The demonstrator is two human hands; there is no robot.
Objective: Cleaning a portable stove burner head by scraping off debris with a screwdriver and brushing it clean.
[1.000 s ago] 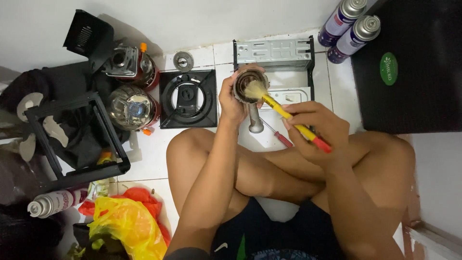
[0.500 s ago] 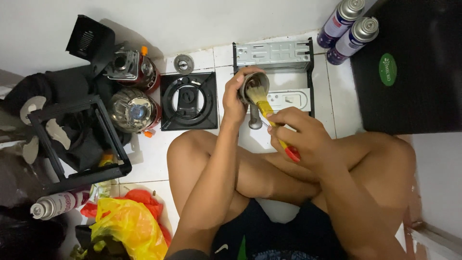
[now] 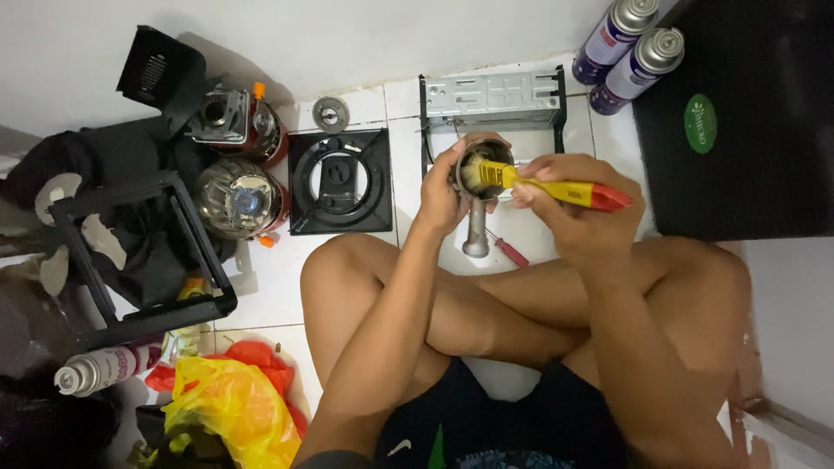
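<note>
Brush (image 3: 556, 187) swung flatter since earlier frame, bristles now inside burner cup (image 3: 477, 169). Cup gripped by left hand (image 3: 441, 193), brush handle clasped by right hand (image 3: 580, 208), above floor tiles (image 3: 261, 278) near metal bracket (image 3: 491, 97).

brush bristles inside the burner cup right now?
Yes, the right hand holds the brush with its bristles in the cup gripped by the left hand.

Single head-worn view, looking straight down, close over crossed legs, tiled floor (image 3: 347, 287)

Two purple-labelled spray cans (image 3: 627, 45) top right; round green label (image 3: 700, 123) beside them.
</note>
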